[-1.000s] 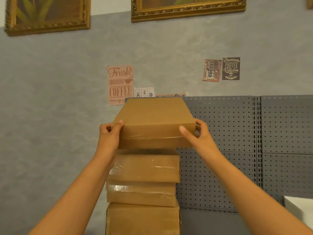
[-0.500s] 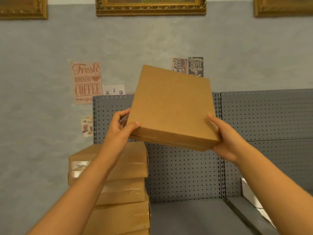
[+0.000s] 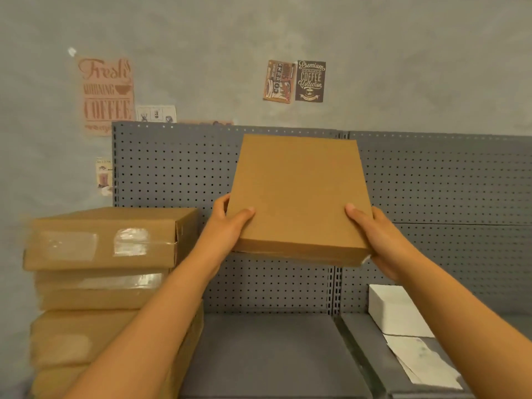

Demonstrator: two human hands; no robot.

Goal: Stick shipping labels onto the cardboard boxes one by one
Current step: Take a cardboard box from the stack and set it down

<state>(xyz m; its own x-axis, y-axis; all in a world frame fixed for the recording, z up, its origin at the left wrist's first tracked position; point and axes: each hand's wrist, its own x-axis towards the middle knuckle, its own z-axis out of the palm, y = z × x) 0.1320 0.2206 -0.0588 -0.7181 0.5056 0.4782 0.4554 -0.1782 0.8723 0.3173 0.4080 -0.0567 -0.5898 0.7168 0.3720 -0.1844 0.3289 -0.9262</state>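
Above the grey shelf (image 3: pixel 267 349), flat cardboard box (image 3: pixel 299 197) held aloft, left hand (image 3: pixel 227 226) and right hand (image 3: pixel 377 240) gripped its near corners, stack of boxes (image 3: pixel 100 283) at left, white labels (image 3: pixel 397 309) at right

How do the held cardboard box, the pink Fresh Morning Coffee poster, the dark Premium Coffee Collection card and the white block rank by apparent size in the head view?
1. Held cardboard box, nearest the camera, so inflated.
2. Pink poster.
3. White block, arm partly covers it.
4. Dark card.
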